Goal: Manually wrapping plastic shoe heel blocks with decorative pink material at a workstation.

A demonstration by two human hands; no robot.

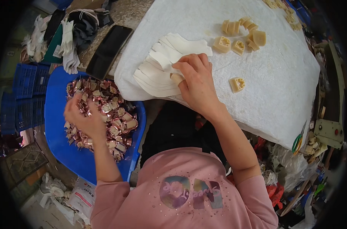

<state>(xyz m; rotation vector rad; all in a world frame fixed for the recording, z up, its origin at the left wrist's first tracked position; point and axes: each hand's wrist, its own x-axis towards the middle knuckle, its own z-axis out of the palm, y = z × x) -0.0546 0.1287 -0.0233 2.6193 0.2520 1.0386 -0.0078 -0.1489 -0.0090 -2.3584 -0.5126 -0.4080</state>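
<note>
My left hand (pixel 83 116) is inside a blue tub (pixel 56 126), over a heap of shiny pinkish-copper and cream pieces (pixel 114 126). Motion smears its fingers, so what they hold, if anything, does not show. At the near left edge of a white-covered table, my right hand (pixel 196 78) rests on overlapping white strips (pixel 154 78) of flat material. Its thumb wears a tan finger cover (pixel 177 79), and thumb and index finger are closed at the edge of one strip. Right of that hand lies a single cream block (pixel 237 84) with a cut-out in its face.
Several more cream blocks (pixel 238 36) cluster farther back on the white table cover (pixel 272 68). A black phone (pixel 109 51) lies beyond the tub, near gloves (pixel 68 47). Blue crates (pixel 28 86) stand at the left. Scissors with green and orange handles (pixel 296 144) hang at the table's right edge.
</note>
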